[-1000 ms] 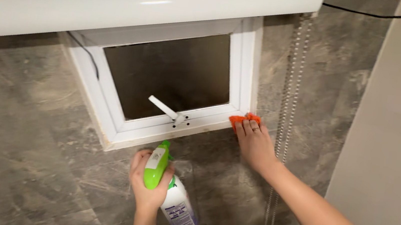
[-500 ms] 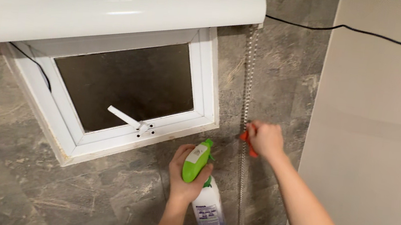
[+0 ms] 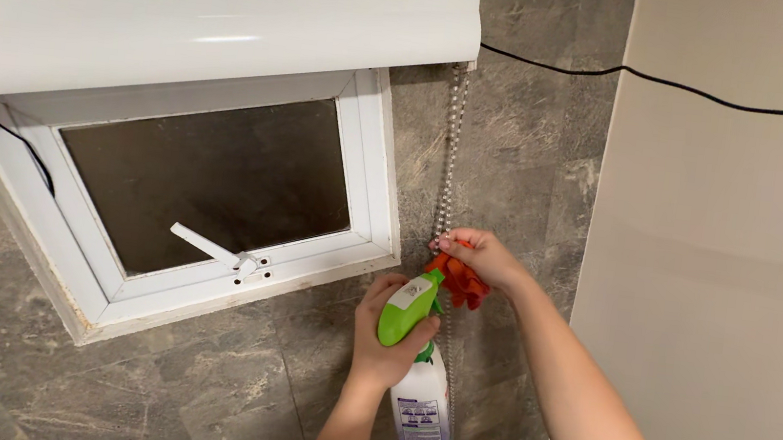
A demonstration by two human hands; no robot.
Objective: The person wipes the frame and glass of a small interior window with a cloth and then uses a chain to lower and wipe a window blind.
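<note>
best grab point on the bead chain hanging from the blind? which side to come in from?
Pinch the bead chain on its free stretch below the roller blind, coming from the right, the side away from the window frame. It hangs straight and thin against the tiled wall, so fingertips likely suit it. The right hand, also holding an orange cloth, pinches it there.

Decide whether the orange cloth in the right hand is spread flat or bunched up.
Bunched up. The orange cloth sits crumpled in folds under the right hand, which pinches the bead chain.
</note>
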